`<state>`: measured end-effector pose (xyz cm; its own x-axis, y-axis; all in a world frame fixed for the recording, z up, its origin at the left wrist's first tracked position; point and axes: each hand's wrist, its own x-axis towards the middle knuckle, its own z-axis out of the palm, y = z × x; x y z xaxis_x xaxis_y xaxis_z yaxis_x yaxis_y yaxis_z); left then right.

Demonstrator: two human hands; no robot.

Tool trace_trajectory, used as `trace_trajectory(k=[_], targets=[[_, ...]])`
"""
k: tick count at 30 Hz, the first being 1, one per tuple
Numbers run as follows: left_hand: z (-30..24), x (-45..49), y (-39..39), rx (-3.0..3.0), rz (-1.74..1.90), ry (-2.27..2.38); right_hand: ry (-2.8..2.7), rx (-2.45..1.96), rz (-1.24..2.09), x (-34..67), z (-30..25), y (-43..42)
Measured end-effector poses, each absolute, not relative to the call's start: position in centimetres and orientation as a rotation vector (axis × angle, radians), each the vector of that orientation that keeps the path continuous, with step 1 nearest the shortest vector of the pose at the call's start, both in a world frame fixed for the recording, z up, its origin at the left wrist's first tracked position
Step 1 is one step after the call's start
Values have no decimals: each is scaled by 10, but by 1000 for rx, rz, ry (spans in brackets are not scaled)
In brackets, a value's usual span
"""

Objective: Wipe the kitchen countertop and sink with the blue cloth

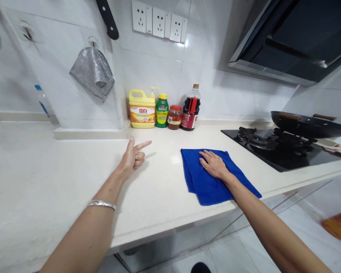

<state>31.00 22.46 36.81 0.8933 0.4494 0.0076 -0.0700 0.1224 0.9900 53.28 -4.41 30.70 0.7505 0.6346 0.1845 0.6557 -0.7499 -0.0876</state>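
Observation:
My right hand [213, 163] lies flat on a blue cloth [213, 189], fingers stretched out and not wrapped round it. The cloth is spread on the white countertop [159, 182], folded over along its left side, with one corner reaching the front edge. To the left, my left hand [133, 156] is held over the counter with nothing in it. Its index finger and thumb are stretched apart, while the other fingers curl in. A silver bracelet [101, 204] circles my left wrist. Whether the left hand touches the counter is hard to tell.
Along the back wall stand a yellow detergent jug [142, 110], a green bottle [161, 111], a red-lidded jar [174, 117] and a dark sauce bottle [191, 108]. At right, a wok [309, 125] sits on the black gas stove [287, 151] beneath a range hood [298, 38]. A silver mesh cloth [93, 72] hangs at left.

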Motion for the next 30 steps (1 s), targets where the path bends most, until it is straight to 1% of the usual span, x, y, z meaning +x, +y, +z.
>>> trace_trajectory(k=[14, 30], targets=[[373, 308, 225, 1267, 440, 334, -1041, -2809, -221, 532, 307, -44], [372, 308, 226, 1311, 413, 277, -1040, -2801, -218, 535, 306, -44]])
